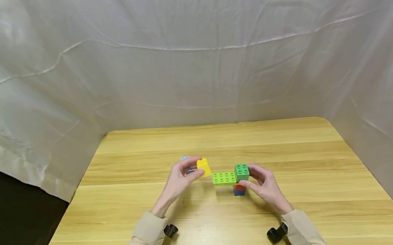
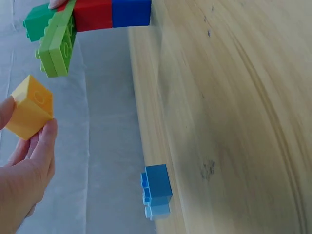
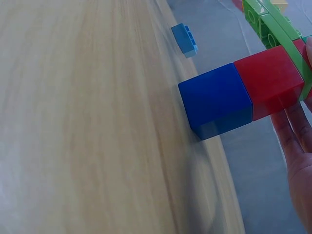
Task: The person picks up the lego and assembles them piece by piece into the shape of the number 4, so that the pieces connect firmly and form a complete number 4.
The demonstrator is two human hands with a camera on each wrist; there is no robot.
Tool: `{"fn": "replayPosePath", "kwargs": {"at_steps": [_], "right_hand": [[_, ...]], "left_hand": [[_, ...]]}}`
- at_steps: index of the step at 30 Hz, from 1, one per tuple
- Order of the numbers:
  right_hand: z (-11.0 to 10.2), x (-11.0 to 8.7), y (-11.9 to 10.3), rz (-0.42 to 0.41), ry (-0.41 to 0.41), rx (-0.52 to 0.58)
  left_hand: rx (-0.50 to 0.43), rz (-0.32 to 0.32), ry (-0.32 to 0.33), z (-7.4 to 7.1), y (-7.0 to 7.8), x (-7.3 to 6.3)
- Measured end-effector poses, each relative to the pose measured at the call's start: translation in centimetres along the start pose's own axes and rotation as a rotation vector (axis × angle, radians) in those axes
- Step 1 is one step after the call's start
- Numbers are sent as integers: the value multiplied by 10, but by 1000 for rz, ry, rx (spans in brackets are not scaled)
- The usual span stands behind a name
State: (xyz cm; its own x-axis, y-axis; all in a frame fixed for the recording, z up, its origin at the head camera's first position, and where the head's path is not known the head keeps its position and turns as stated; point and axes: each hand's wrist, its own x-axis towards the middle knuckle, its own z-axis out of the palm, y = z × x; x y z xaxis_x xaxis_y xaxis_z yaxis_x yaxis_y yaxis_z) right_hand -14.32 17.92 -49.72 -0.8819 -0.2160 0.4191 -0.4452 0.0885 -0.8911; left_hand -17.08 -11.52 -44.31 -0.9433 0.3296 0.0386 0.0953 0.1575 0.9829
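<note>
My left hand [image 1: 178,179] pinches a yellow brick [image 1: 203,167] between thumb and fingertips, raised above the table and apart from the other bricks. To the right, my right hand [image 1: 264,185] grips the upper part of a brick stack. From the bottom it has a blue brick [image 3: 214,100], a red brick [image 3: 268,80], a lime green long brick [image 1: 224,178] jutting out leftward, some more red, and a green brick [image 1: 242,171] on top. Whether the blue brick touches the table I cannot tell. The yellow brick is just left of the lime brick's free end.
A small block of darker and lighter blue bricks [image 2: 158,185] stands on the wooden table [image 1: 291,145], partly behind my left hand in the head view. Grey sheeting [image 1: 192,79] hangs around the table's back and sides. Each wrist wears a black camera mount [image 1: 170,230].
</note>
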Motion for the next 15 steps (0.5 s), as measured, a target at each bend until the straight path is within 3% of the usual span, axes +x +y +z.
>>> {"fn": "replayPosePath", "kwargs": {"at_steps": [8, 15], "right_hand": [[1, 0, 1, -9, 12, 8], [1, 0, 0, 5, 13, -1]], "left_hand": [[-106, 77, -2, 7, 2, -2], [-114, 87, -21, 10, -2, -2]]}}
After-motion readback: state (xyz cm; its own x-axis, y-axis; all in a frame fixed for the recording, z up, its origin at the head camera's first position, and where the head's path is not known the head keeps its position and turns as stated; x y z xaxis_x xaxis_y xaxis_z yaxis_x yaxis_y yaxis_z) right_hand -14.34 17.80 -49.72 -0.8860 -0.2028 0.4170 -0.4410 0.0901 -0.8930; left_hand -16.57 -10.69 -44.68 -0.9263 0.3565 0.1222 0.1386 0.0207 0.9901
